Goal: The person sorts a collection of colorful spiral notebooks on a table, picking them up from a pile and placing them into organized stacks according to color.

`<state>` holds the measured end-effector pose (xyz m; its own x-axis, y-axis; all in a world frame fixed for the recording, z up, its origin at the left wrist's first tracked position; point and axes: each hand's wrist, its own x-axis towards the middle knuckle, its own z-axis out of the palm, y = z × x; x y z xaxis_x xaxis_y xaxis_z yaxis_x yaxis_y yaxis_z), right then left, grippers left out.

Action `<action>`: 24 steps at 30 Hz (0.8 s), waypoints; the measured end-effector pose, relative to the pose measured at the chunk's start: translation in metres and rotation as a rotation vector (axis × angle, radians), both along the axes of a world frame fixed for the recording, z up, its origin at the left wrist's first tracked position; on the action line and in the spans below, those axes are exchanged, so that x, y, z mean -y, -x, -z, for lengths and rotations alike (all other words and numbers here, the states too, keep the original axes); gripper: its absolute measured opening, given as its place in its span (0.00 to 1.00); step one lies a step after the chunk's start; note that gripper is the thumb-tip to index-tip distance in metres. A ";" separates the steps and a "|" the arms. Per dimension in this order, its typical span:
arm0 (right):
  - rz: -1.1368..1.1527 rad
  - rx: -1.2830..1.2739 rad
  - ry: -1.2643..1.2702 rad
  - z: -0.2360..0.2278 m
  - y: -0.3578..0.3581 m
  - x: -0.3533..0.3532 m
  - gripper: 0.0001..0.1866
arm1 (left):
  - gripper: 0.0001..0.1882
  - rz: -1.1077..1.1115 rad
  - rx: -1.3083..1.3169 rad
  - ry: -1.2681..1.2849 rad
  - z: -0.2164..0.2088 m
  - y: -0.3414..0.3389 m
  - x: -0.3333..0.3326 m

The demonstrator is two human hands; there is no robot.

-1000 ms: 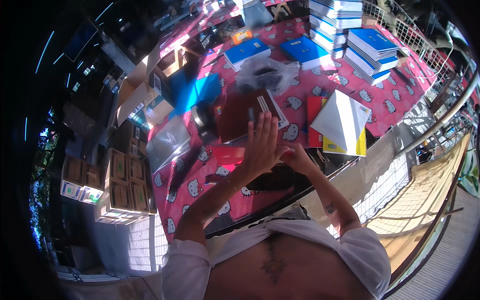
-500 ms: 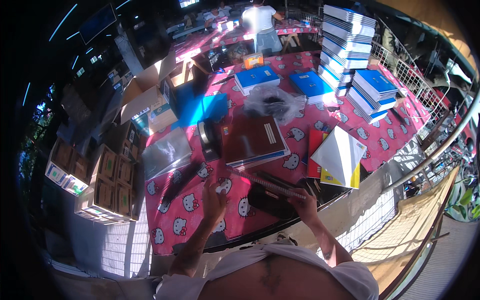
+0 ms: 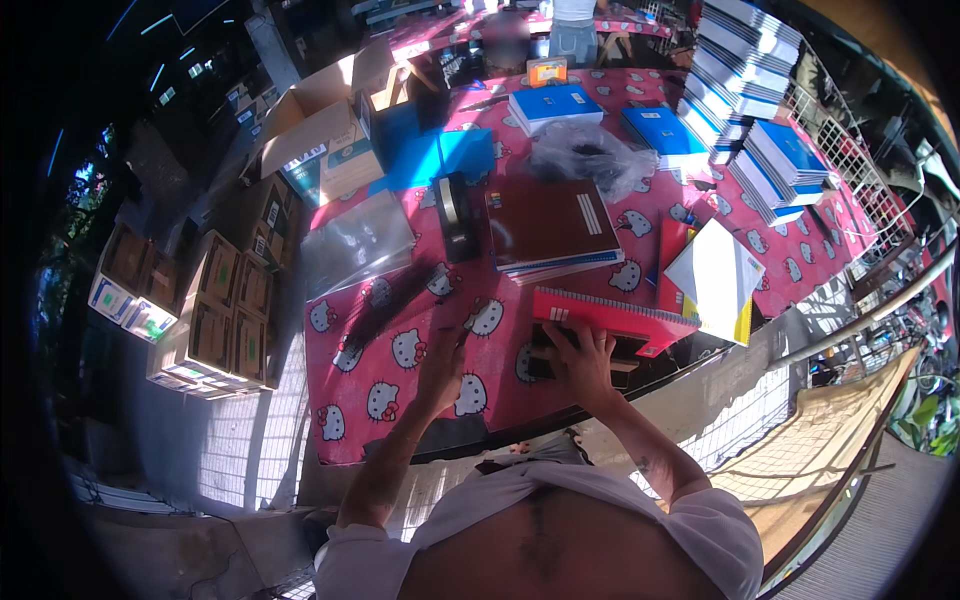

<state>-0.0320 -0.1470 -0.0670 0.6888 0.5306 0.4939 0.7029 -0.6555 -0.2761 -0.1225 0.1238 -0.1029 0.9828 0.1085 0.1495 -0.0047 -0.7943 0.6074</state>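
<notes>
A red spiral notebook [image 3: 620,318] lies tilted at the table's near edge, its coil along the far side. My right hand [image 3: 582,368] rests against its lower edge with fingers spread, over a black item [image 3: 625,372] that is partly covered. To the left, my left hand [image 3: 440,375] hovers above the pink patterned tablecloth [image 3: 400,425], fingers stretched out and seen edge-on, apart from the notebook. Just beyond is a stack of notebooks with a brown one [image 3: 552,228] on top. Right of the red notebook, a white and yellow notebook [image 3: 715,275] overlaps another red one [image 3: 672,258].
A black tape dispenser [image 3: 457,215] and clear plastic sleeves [image 3: 358,245] lie left of the brown stack. Crumpled plastic [image 3: 590,155] and blue books [image 3: 555,105] are farther back. Tall book stacks [image 3: 735,75] stand at the far right. Cardboard boxes [image 3: 215,310] are at left.
The spiral notebook, held edge-on in my right hand before, has tipped to show its red cover. My right hand has shifted left, its fingers now spread. The view has shifted.
</notes>
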 end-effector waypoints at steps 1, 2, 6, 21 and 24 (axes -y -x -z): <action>0.038 0.091 -0.053 -0.011 -0.001 -0.007 0.27 | 0.26 -0.121 -0.050 0.486 -0.009 -0.001 0.006; 0.068 0.189 -0.108 -0.026 -0.006 -0.015 0.26 | 0.26 -0.134 -0.066 0.490 -0.009 0.002 0.009; 0.091 0.197 -0.047 -0.063 -0.053 -0.021 0.18 | 0.24 -0.051 -0.323 1.149 -0.035 -0.001 0.054; 0.007 -0.184 -0.050 -0.104 -0.050 -0.026 0.09 | 0.24 0.057 -0.294 1.520 -0.092 -0.029 0.076; 0.025 -0.185 -0.073 -0.103 -0.049 -0.026 0.08 | 0.24 0.079 -0.291 1.546 -0.097 -0.032 0.078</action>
